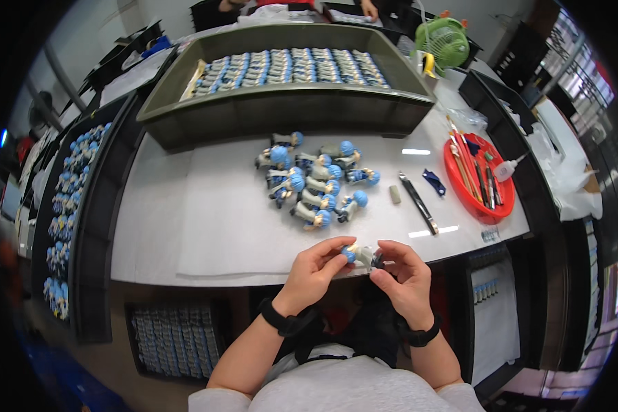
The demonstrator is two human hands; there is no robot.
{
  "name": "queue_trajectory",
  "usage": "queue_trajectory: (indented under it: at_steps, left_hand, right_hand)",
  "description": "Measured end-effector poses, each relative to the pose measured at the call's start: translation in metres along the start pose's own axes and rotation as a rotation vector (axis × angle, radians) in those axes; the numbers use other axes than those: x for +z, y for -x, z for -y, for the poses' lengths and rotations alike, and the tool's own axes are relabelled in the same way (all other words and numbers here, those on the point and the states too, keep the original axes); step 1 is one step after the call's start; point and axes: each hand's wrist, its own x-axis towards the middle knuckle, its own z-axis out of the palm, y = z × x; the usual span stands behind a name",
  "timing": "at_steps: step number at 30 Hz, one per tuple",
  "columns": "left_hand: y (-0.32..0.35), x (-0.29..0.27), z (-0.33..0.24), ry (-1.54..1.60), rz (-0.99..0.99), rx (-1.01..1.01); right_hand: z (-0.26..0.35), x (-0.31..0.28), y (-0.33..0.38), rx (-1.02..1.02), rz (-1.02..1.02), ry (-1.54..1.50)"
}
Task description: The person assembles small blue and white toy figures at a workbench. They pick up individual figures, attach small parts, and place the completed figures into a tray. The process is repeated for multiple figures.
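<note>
Just over the near edge of the white table (206,250), a small blue-haired figurine (364,255) lies sideways between my two hands. My left hand (317,269) pinches it at the blue head, thumb and fingers closed. At the other end, the dark base or feet, my right hand (404,276) grips it between thumb and fingers. Farther off sits a loose pile of similar figurines (316,185), with blue hair and grey and dark blue clothing, lying in various directions. Both wrists wear black bands.
A large olive-grey bin (288,110) with rows of figurines stands at the back. Right of the pile lie a small grey block (395,194), tweezers (419,204) and a red bowl (484,214) of brushes and tools. A black tray (89,275) borders the left; a green fan (443,42) stands back right.
</note>
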Motion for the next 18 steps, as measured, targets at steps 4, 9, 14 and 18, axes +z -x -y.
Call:
queue_trajectory:
  at_steps: [4, 9, 14, 18]
  left_hand:
    - [0.002, 0.004, -0.001, -0.05, -0.048, 0.001]
    - [0.002, 0.009, 0.0, -0.154, -0.137, 0.016]
    - [0.004, 0.003, 0.006, -0.342, -0.155, 0.09]
    - [0.01, 0.011, -0.001, -0.344, -0.206, -0.005]
  right_hand:
    - [0.01, -0.014, -0.007, -0.06, 0.026, 0.308]
    - [0.009, -0.075, 0.001, -0.165, -0.05, 0.337]
    - [-0.004, -0.203, 0.023, -0.18, -0.597, 0.098]
    - [-0.037, -0.35, 0.065, -0.157, -0.999, 0.248]
